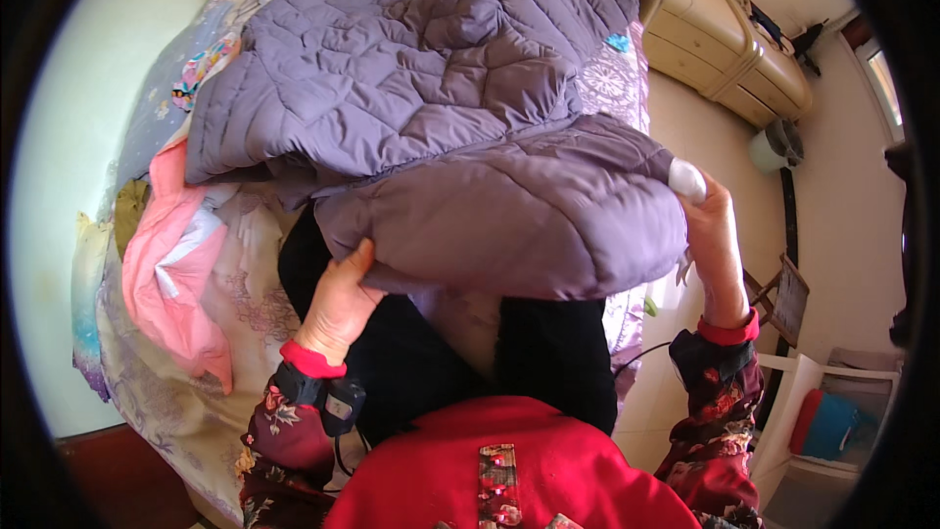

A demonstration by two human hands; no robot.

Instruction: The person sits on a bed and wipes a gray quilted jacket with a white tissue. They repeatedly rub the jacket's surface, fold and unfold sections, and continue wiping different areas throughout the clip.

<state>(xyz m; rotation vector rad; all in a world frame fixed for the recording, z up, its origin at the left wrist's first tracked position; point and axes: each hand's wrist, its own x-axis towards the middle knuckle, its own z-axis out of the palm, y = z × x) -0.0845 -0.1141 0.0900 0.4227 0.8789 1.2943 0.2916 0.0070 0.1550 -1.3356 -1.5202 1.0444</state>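
A purple-grey quilted padded garment, perhaps a coat, lies spread in front of me on the bed. Its near part is folded or raised as a puffy flap across my lap. My left hand grips the flap's lower left edge, thumb showing and the other fingers mostly beneath the cloth. At the flap's right end, my right hand is closed on the edge. A small smooth white piece shows by the right fingers; what it is I cannot tell.
A pink and white garment lies on the patterned bedsheet at left. Beige drawers and a pale bin stand at right. A white shelf unit holding a blue and red item is at lower right.
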